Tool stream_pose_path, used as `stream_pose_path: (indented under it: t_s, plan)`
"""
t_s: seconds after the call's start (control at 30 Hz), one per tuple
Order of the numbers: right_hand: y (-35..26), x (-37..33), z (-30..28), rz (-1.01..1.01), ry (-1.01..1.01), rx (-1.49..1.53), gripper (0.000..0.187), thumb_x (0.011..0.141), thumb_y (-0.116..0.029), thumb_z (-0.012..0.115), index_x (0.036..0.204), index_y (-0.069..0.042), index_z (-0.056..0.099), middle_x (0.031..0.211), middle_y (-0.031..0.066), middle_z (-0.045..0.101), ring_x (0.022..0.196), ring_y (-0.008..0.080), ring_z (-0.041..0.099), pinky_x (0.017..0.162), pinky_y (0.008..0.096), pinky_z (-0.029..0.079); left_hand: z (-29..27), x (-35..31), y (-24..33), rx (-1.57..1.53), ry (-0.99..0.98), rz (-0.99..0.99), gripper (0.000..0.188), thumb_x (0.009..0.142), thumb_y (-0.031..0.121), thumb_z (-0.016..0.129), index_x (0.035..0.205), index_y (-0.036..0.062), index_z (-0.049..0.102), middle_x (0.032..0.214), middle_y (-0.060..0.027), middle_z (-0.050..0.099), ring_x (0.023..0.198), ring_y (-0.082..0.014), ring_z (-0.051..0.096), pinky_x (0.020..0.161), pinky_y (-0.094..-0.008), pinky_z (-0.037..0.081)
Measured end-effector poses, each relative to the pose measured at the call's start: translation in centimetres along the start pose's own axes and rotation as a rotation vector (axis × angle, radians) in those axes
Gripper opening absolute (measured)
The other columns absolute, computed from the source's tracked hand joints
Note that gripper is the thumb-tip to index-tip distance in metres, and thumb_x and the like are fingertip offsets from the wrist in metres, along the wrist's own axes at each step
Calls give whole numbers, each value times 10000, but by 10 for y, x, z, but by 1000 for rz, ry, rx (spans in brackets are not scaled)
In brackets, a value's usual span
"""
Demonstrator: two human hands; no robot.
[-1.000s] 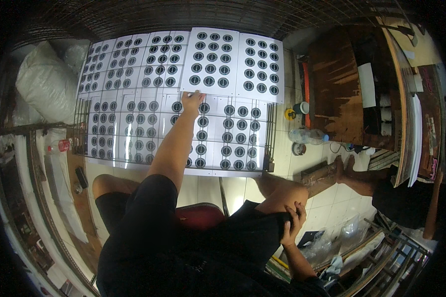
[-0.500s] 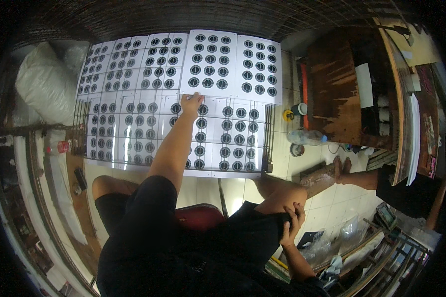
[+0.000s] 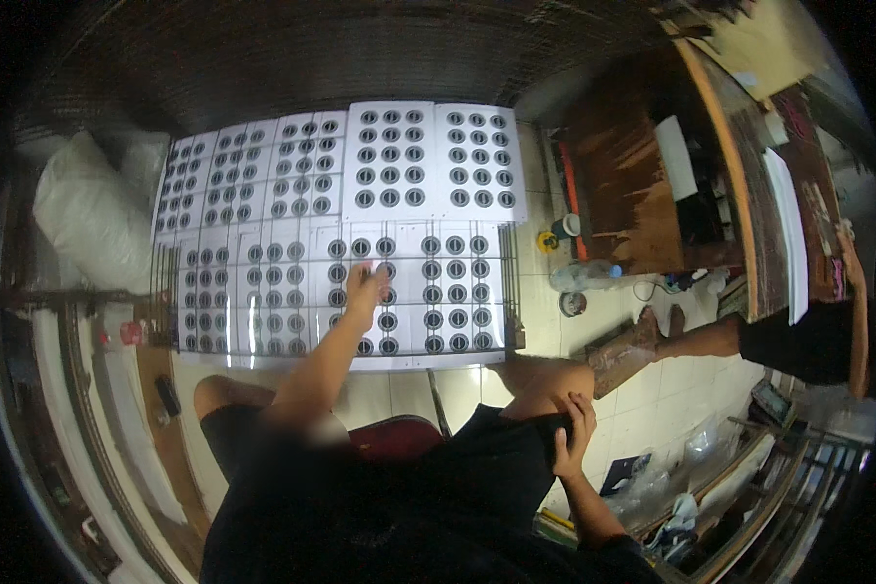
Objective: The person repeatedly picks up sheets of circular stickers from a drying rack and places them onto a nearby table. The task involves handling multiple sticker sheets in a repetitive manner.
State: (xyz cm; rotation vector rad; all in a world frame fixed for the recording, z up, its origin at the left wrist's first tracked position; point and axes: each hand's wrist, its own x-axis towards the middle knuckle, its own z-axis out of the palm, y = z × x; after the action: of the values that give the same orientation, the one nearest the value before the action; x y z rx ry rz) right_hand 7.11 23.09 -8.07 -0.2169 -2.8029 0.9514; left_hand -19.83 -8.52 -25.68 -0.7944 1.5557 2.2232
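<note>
White sheets printed with rows of dark round marks lie in two rows on a wire rack (image 3: 511,292). In the far row, one white sheet (image 3: 389,164) lies right of the middle, beside the rightmost sheet (image 3: 479,156). My left hand (image 3: 368,285) is over the near row, just short of the far row's lower edge. Motion smears its fingers, and no sheet is seen in it. Spread fingers of my right hand (image 3: 579,433) rest on my right thigh by the knee, holding nothing.
Dark wire racks (image 3: 263,73) stand raised beyond the sheets. A stuffed plastic bag (image 3: 92,209) is at the left. On the floor at right are a plastic bottle (image 3: 589,273) and a cup (image 3: 566,225). Another person's leg (image 3: 701,343) reaches in beside a wooden table (image 3: 613,175).
My left hand has let go of the far sheet's lower edge and drawn back toward me. The view has shifted slightly. My right hand stays on my thigh.
</note>
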Motion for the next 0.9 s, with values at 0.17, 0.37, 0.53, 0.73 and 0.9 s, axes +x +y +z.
stream_pose_path:
  t_s: [0.17, 0.37, 0.53, 0.73, 0.9]
  plan:
    - [75, 30, -38, 373, 455, 534, 455, 897, -353, 520, 1189, -5, 501, 1144, 108, 547, 1070, 212, 494, 933, 363, 362, -29, -124, 22, 268, -255, -142, 293, 820, 223, 643, 1054, 92, 525, 909, -24, 572, 857, -128, 550, 760, -296, 438]
    - [135, 122, -233, 332, 928, 1285, 727, 837, -569, 521, 1347, -91, 319, 1314, 173, 426, 1179, 299, 456, 978, 438, 364, -40, -226, 45, 284, -483, -409, 132, 887, 208, 568, 956, 99, 540, 961, -78, 607, 910, -172, 575, 755, -295, 450]
    - [118, 168, -299, 64, 939, 1698, 1039, 793, -592, 562, 1426, -110, -107, 1459, 231, 167, 1309, 414, 272, 1077, 511, 243, -62, -258, 12, 213, -372, -454, 210, 865, 244, 608, 993, 106, 516, 987, -86, 599, 902, -183, 578, 726, -298, 464]
    - [84, 169, -328, -49, 847, 1725, 1166, 751, -681, 527, 1335, -182, -349, 1499, 191, 0, 1351, 419, 154, 1067, 576, 181, -83, -235, -14, 309, -241, -321, 250, 855, 234, 608, 1050, 106, 518, 1020, -89, 594, 903, -212, 583, 735, -338, 472]
    - [65, 188, -326, 147, 654, 1453, 696, 882, -503, 492, 1364, -72, 235, 1406, 197, 259, 1266, 447, 293, 1027, 547, 296, -95, -235, -36, 574, -302, -26, 278, 809, 228, 680, 1001, 64, 563, 948, -80, 619, 847, -177, 588, 682, -317, 485]
